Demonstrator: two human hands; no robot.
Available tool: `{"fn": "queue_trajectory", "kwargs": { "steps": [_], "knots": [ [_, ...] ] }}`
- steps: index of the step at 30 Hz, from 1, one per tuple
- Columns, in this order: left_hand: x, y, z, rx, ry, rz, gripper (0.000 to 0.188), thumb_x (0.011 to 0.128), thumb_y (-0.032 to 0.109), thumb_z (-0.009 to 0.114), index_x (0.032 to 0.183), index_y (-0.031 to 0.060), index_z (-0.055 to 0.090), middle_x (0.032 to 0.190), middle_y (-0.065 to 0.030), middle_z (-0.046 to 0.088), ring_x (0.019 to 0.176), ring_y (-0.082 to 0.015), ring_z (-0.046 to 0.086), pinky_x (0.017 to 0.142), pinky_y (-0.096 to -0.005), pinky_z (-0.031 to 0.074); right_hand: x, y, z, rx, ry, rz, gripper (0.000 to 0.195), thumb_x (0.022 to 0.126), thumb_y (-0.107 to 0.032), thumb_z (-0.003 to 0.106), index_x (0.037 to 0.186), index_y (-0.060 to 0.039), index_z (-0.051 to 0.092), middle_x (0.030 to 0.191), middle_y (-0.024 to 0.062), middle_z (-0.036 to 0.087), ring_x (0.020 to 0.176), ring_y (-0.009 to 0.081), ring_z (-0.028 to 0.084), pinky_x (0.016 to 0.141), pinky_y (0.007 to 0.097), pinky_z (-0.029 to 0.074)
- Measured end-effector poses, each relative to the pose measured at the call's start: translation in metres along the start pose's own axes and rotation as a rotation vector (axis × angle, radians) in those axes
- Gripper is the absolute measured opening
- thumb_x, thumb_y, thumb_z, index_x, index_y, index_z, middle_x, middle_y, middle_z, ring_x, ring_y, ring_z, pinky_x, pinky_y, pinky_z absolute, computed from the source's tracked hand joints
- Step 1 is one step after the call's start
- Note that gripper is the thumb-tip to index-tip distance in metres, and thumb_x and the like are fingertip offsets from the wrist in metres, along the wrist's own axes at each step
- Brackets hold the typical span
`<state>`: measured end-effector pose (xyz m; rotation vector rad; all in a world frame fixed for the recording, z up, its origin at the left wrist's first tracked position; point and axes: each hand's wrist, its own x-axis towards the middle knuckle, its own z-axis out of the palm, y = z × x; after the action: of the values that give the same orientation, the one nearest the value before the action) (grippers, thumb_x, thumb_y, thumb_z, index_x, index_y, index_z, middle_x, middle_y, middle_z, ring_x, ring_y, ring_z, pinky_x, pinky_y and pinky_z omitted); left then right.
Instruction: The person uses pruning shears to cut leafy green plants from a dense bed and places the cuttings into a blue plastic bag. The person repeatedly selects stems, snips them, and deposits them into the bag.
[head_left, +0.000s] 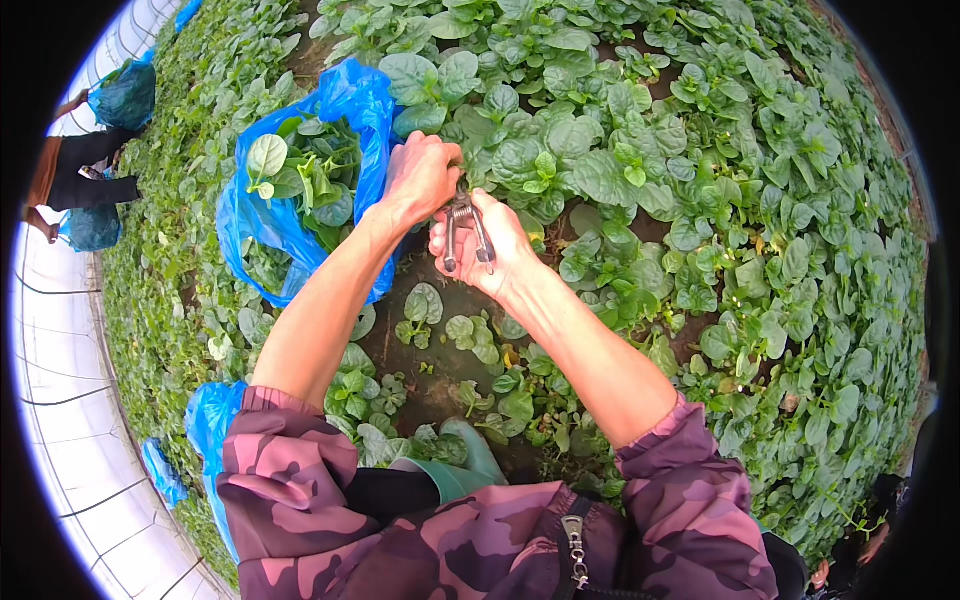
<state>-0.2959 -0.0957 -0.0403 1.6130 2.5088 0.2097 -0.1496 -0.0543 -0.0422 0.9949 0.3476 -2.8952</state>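
Observation:
My right hand (499, 240) holds a pair of spring-loaded pruning snips (463, 217) across its upturned palm. The blade end points away from me and is mostly covered by my left hand (424, 174). That hand is curled just above the snips, with its back towards me; whether anything is between its fingers is hidden. Left of it stands an open blue plastic bag (259, 217) holding cut leafy green stems (319, 176). Broad-leaved green plants (547, 154), which look like Malabar spinach, grow just beyond both hands.
Another person (90, 169) is at the far left beside filled blue bags (126, 94). More blue plastic (214, 420) lies by my left sleeve. My green boot (472, 454) stands on soil among low plants. Part of another person (874, 544) shows at lower right. A pale greenhouse wall (60, 375) curves along the left.

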Motion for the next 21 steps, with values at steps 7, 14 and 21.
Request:
{"fn": "queue_trajectory", "kwargs": {
  "steps": [7, 14, 21],
  "knots": [
    [-0.020, -0.062, -0.014, -1.375, 0.186, -0.419, 0.019, 0.095, 0.019, 0.063, 0.105, 0.0025, 0.061, 0.116, -0.0094, 0.064, 0.108, -0.0197, 0.059, 0.098, -0.0383, 0.046, -0.041, 0.002, -0.011, -0.146, -0.027, -0.010, 0.055, 0.104, -0.049, 0.029, 0.112, -0.0007, 0.054, 0.071, 0.0069, 0.055, 0.057, 0.0184, 0.051, 0.052, 0.0325, 0.041],
    [-0.046, -0.088, -0.031, -0.935, 0.037, -0.488, 0.025, 0.099, 0.028, 0.056, 0.104, 0.0038, 0.061, 0.121, -0.0074, 0.062, 0.114, -0.0179, 0.055, 0.101, -0.0378, 0.043, -0.018, -0.011, 0.011, -0.345, -0.148, 0.160, 0.054, 0.103, -0.050, 0.027, 0.111, -0.0039, 0.055, 0.079, 0.0101, 0.065, 0.066, 0.0231, 0.066, 0.057, 0.0344, 0.052],
    [-0.039, -0.072, -0.017, -0.591, 0.044, -0.257, 0.024, 0.098, 0.022, 0.052, 0.095, -0.0022, 0.055, 0.075, -0.0117, 0.054, 0.073, -0.0189, 0.049, 0.069, -0.0375, 0.043, -0.018, -0.001, 0.019, -0.359, -0.028, 0.273, 0.058, 0.103, -0.053, 0.025, 0.108, -0.0047, 0.057, 0.090, 0.0149, 0.069, 0.080, 0.0286, 0.071, 0.068, 0.0399, 0.057]
  ]
}}
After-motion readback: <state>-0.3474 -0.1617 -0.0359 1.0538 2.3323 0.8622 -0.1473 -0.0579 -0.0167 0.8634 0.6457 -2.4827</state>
